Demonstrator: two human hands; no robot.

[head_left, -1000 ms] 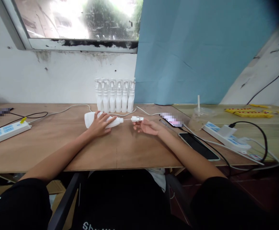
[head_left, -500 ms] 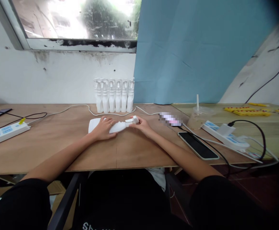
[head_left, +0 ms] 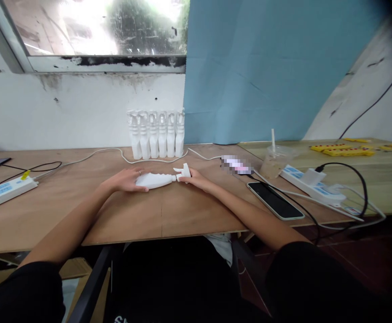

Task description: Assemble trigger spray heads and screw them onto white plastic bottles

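Note:
A white spray bottle (head_left: pixel 156 181) lies on its side on the brown tabletop (head_left: pixel 125 220), its neck pointing right. My left hand (head_left: pixel 127 180) is closed around the bottle's base end, with a ring on one finger. My right hand (head_left: pixel 196 179) grips the white trigger spray head (head_left: pixel 184 172) at the mouth of the bottle. A narrow part of the neck shows between the bottle and the head; whether they are joined there I cannot tell.
Several white spray bottles (head_left: pixel 157 137) stand in a row against the wall. To the right are phones (head_left: pixel 275 200), a plastic cup with a straw (head_left: pixel 274 163) and a power strip (head_left: pixel 312 186). Another power strip (head_left: pixel 5 193) lies left, with cables across the table.
My left hand has slid left to the bottle's base, uncovering its body. The spray head has turned so its trigger points left, and a narrow neck now shows beside it.

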